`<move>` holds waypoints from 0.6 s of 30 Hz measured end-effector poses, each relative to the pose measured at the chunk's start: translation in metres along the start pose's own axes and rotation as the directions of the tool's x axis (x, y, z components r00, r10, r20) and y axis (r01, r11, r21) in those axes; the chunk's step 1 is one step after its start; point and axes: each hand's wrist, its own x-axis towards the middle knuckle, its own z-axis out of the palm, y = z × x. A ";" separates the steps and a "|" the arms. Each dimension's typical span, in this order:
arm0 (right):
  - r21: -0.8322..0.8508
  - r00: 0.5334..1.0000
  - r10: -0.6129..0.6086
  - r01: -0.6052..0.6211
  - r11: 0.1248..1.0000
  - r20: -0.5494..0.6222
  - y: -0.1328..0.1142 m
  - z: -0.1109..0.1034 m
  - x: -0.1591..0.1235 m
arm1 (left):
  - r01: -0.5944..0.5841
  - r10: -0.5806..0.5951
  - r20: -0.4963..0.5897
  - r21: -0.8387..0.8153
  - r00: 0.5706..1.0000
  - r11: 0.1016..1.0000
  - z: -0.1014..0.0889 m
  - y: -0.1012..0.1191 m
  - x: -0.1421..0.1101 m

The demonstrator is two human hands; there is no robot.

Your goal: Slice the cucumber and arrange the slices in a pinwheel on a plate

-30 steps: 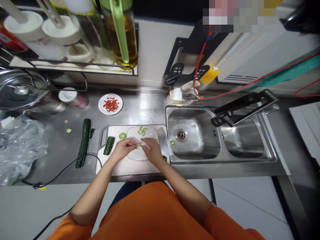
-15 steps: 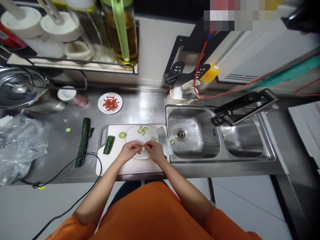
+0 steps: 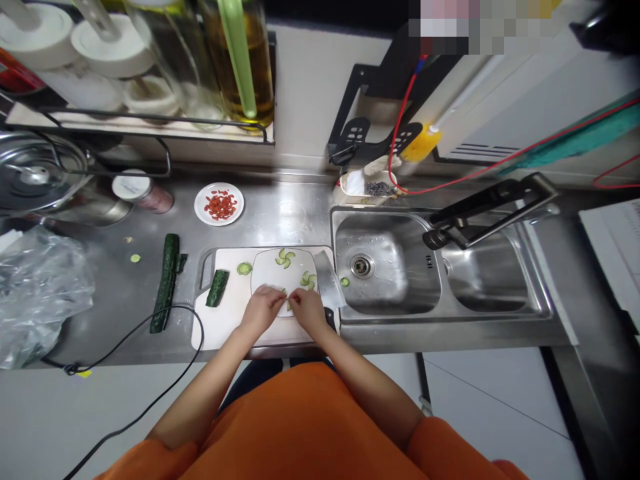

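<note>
My left hand [image 3: 262, 309] and my right hand [image 3: 307, 311] meet over the near part of a white plate [image 3: 269, 268], their fingertips pinched around thin pale-green cucumber slices [image 3: 289, 305]. On the plate's far side lies a pinwheel of cucumber slices [image 3: 285, 258], with a second cluster [image 3: 309, 280] at its right. The plate rests on a white cutting board [image 3: 225, 327]. Left of it on the board are a piece of dark green cucumber [image 3: 217, 288] and a little pile of round slices [image 3: 245, 268]. A cleaver [image 3: 330, 280] lies at the right, its black handle partly behind my right hand.
A long cucumber [image 3: 165, 283] lies on the steel counter, left of the board. Behind it stands a white dish of red berries [image 3: 219, 204]. The double sink [image 3: 390, 267] with a black faucet [image 3: 485, 213] is to the right. A black cable [image 3: 185, 309] loops at the board's left edge.
My fingertips have shifted slightly over the plate's near part, and my right hand has dropped a little. The right cucumber cluster and the cleaver's handle now show more. The view has shifted slightly.
</note>
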 end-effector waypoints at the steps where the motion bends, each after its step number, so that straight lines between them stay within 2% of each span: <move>1: -0.043 1.000 -0.018 0.018 0.999 -0.002 0.000 0.001 -0.001 | -0.018 0.018 0.012 0.024 1.000 1.000 0.000 -0.001 0.000; 4: -0.126 0.998 -0.069 0.069 0.990 -0.001 -0.002 0.002 -0.003 | -0.048 0.046 0.033 0.070 0.998 0.996 -0.001 -0.002 -0.001; 11: -0.203 0.992 -0.125 0.123 0.971 0.000 -0.002 0.004 -0.007 | -0.084 0.080 0.034 0.118 0.996 0.989 0.001 -0.004 -0.005; 15: -0.208 0.984 -0.178 0.168 0.964 -0.029 0.002 0.005 -0.012 | -0.095 0.095 0.010 0.157 0.995 0.983 0.000 -0.006 -0.007; 18: -0.188 0.962 -0.268 0.254 0.949 -0.052 0.007 0.003 -0.017 | -0.136 0.133 0.029 0.169 0.991 0.976 -0.003 -0.005 -0.008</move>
